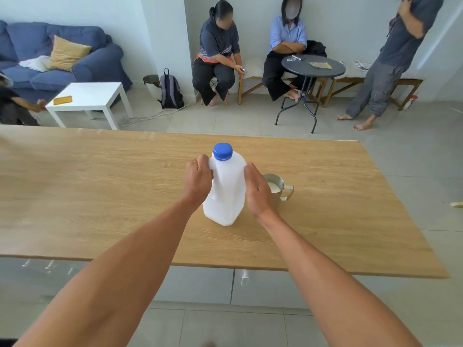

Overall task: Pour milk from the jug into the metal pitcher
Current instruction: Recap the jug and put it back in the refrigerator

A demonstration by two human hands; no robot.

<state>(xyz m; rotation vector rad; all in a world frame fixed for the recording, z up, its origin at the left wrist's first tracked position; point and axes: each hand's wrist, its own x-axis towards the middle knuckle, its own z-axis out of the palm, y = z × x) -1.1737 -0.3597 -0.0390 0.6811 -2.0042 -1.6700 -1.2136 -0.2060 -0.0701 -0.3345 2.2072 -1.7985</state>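
Worktop (100,196) of pale wood grain fills the middle of the view, with both bare forearms reaching in from the near edge. Left hand (198,180) sits at the left side of the milk jug (226,194), its fingers curled in a closed grip around the jug's handle near the shoulder. The jug stands upright on the worktop, base down, its long axis vertical and leaning slightly away from the camera, so the neck points up and toward the far edge. Its blue cap (222,151) is screwed on top. The body is white and translucent; how full it is cannot be told. Right hand (258,190) lies flat against the jug's right side, fingers extended and together, palm pressing the wall rather than wrapping it, so this grip is wide and loose. Just beside and behind the right hand stands the metal pitcher (276,186), upright, its open mouth facing up and its handle (288,192) pointing right. White milk (273,187) shows inside the pitcher. The pitcher is partly hidden by the right hand.
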